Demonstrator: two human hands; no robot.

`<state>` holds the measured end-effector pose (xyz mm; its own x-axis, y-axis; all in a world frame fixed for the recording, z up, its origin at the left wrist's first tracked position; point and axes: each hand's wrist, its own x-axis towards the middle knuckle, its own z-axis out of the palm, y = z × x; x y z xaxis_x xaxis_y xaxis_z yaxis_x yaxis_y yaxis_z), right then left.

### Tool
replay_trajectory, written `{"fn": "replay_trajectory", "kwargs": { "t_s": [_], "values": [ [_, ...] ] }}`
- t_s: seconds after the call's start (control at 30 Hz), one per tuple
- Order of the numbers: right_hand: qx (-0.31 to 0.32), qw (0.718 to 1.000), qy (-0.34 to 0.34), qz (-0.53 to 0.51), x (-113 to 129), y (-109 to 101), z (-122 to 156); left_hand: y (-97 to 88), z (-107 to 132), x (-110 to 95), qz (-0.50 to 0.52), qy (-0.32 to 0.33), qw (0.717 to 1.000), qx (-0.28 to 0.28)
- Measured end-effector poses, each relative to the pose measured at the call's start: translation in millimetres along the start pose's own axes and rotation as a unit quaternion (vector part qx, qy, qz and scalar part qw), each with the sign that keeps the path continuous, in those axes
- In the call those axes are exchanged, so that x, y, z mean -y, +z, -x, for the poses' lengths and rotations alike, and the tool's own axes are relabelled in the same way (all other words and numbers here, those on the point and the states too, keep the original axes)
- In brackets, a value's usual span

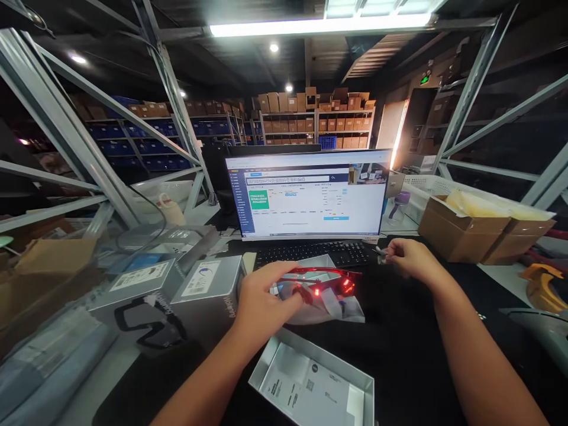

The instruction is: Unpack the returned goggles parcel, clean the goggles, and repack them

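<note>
The black table point(408, 337) is filling the near space, and at its back the monitor point(306, 204) is standing, showing a lit page. On the right, two cartons point(465, 232) are standing side by side; yellowish packing is coming up over their tops. On the left, two grey boxes point(208, 296) are standing close together, and one is bearing a picture of goggles. The open box point(369, 397) is lying nearest to the person, with a printed sheet inside. The keyboard point(350, 254) is resting before the monitor. The left hand point(266, 299) is holding the red glasses point(348, 285) by one end, its grip closing around them, between the keyboard and the open box. A whitish pouch point(355, 310) is showing just below the glasses. The right hand point(410, 258) is bending its fingers beside the keyboard; a small pale thing point(380, 253) is appearing at the fingertips, but I cannot tell whether this grip is holding it.
</note>
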<state>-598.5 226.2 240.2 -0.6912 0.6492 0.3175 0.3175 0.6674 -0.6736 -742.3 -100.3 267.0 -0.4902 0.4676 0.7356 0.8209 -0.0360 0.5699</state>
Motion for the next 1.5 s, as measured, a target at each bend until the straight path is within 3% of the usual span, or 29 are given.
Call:
{"fn": "replay_trajectory", "kwargs": {
  "t_s": [0.13, 0.33, 0.43, 0.47, 0.53, 0.67, 0.8, 0.87, 0.93, 1.03, 1.17, 1.27, 1.37, 1.5],
  "values": [
    [0.006, 0.999, 0.005, 0.053, -1, 13, -2, -0.3, -1, 1, -0.010, 0.013, 1.000, -0.004],
    [-0.065, 0.996, 0.013, 0.058, 5, 11, 3, -0.1, 0, 3, -0.028, 0.005, 1.000, -0.011],
    [-0.133, 0.988, 0.006, -0.078, 19, 13, 9, 2.9, 1, 4, -0.045, -0.016, 0.998, -0.039],
    [-0.153, 0.974, 0.003, -0.170, 27, 16, 12, 4.6, 2, 4, -0.049, -0.020, 0.997, -0.054],
    [-0.167, 0.915, 0.000, -0.366, 47, 25, 24, 8.8, 4, 5, -0.057, -0.022, 0.995, -0.079],
    [-0.073, 0.797, 0.039, -0.599, 92, 48, 55, 18.7, 10, 10, -0.060, -0.039, 0.993, -0.097],
    [0.061, 0.672, 0.122, -0.728, 122, 64, 81, 27.2, 13, 18, -0.039, -0.069, 0.991, -0.110],
    [0.111, 0.630, 0.136, -0.756, 129, 68, 90, 30.4, 13, 21, -0.029, -0.068, 0.991, -0.112],
    [0.159, 0.607, 0.133, -0.767, 135, 72, 96, 32.9, 14, 22, -0.043, -0.064, 0.991, -0.105],
    [0.184, 0.610, 0.116, -0.762, 139, 81, 103, 34.7, 16, 22, -0.097, -0.050, 0.990, -0.087],
    [0.152, 0.694, 0.036, -0.703, 138, 91, 106, 34.8, 20, 21, -0.185, 0.027, 0.977, -0.100],
    [0.124, 0.743, 0.026, -0.657, 135, 96, 108, 34.9, 22, 21, -0.225, 0.106, 0.963, -0.101],
    [0.116, 0.742, 0.056, -0.658, 134, 98, 110, 34.4, 22, 21, -0.259, 0.172, 0.945, -0.104],
    [0.148, 0.685, 0.077, -0.709, 137, 96, 109, 31.6, 20, 21, -0.271, 0.204, 0.937, -0.084]
  ]
}}
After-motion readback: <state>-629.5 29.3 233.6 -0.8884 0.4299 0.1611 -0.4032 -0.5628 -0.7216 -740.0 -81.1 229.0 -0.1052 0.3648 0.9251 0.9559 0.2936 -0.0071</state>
